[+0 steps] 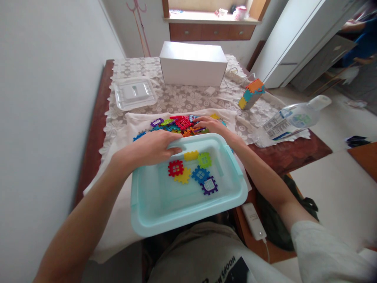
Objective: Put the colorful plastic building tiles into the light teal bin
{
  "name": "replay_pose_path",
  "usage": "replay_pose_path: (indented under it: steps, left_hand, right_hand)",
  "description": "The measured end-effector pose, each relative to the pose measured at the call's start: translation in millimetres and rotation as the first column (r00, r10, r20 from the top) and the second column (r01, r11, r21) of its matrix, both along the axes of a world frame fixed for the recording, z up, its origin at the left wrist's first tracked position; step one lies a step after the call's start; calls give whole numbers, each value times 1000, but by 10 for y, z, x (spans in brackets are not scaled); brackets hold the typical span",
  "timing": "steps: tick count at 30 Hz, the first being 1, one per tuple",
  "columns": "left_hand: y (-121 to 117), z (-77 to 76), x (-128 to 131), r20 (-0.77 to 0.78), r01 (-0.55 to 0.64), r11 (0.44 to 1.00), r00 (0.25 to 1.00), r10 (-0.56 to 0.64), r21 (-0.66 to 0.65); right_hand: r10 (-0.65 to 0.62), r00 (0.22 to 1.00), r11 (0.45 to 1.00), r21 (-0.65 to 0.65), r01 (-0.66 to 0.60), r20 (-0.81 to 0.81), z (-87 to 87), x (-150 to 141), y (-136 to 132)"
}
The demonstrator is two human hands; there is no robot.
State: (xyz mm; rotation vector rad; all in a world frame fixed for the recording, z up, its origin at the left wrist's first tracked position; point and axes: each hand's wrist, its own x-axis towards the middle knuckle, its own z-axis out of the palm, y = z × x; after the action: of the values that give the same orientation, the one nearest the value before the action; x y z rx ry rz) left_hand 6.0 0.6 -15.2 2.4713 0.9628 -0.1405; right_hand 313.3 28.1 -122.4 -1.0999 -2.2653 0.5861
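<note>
A pale turquoise plastic tub [188,212] sits in front of me on a white cloth [132,122]. Inside lie several toothed plastic window tiles [193,173] in red, yellow, green, blue and purple. My left hand [153,147] rests over the tub's far rim, fingers bent and close together, and I cannot make out anything in them. My right hand [210,125] lies on a pile of colourful tiles [176,125] just beyond the tub, fingers curled onto the pieces.
A white box [193,63] stands at the table's far end. A clear lid [134,92] lies at the far left. A cube built of tiles [251,93] and a lying plastic bottle [290,120] are on the right. A white power bank [253,221] rests near my lap.
</note>
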Motion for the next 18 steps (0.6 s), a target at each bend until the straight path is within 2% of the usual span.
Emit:
replay_pose_path:
  steps: [9,18]
  left_hand:
    - [-3,9,-1,10,-5,1000,1000,5,-9]
    - [-11,23,7,1,-13,1000,1000,13,-7]
  right_hand:
    - [-5,989,998,63,14,-146,76,-92,-19]
    - [-5,963,1000,6,7,-271,71,-30,53]
